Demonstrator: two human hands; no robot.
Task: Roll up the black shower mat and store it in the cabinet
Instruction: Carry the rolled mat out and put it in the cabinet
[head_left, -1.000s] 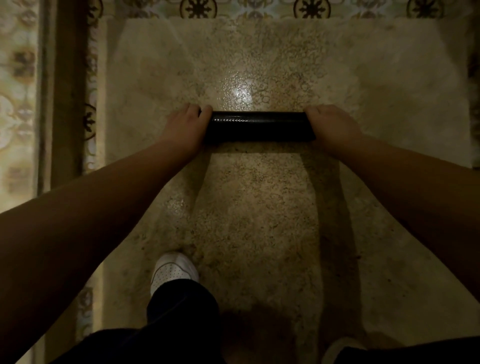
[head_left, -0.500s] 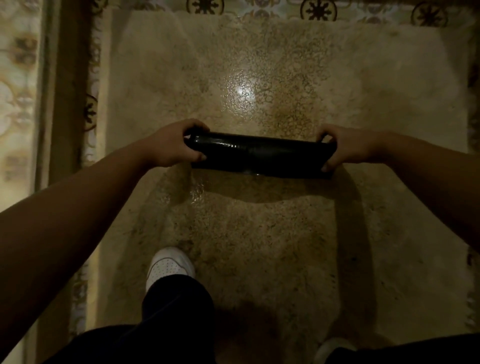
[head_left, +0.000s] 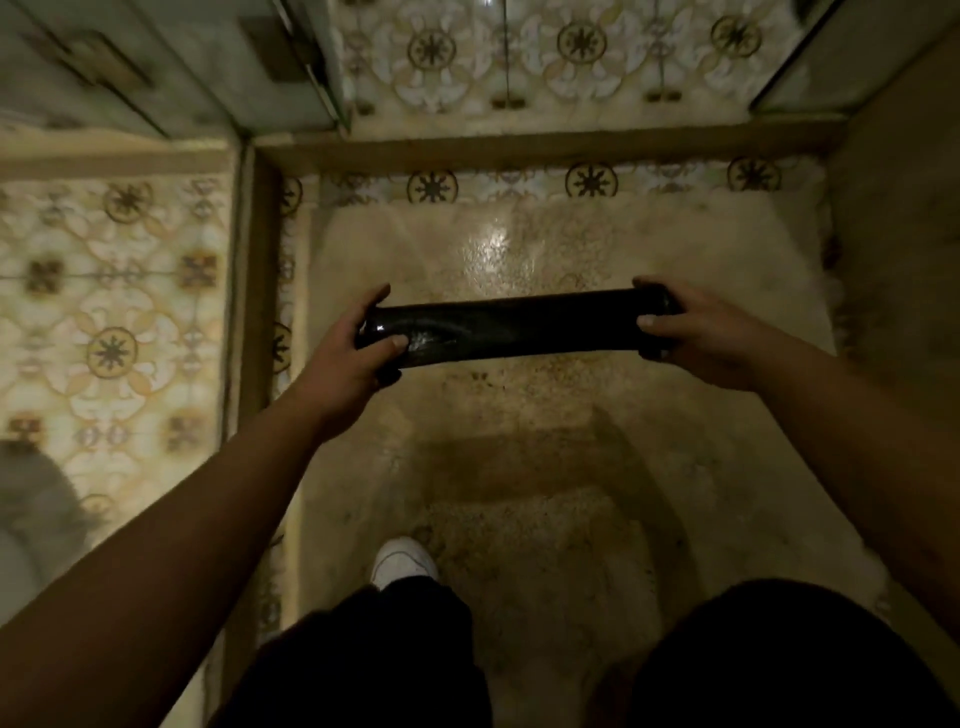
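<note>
Now the mat (head_left: 519, 328) is off the floor (head_left: 519, 457) — a second ago I was still pressing it down there. It hangs rolled between my fingers, left hand (head_left: 358, 358) and right hand (head_left: 696, 338) clenched round its ends — rolling done, cabinet next, I judge.

Dim, yellowish — glare on floor (head_left: 493, 249), blurred edges.
</note>
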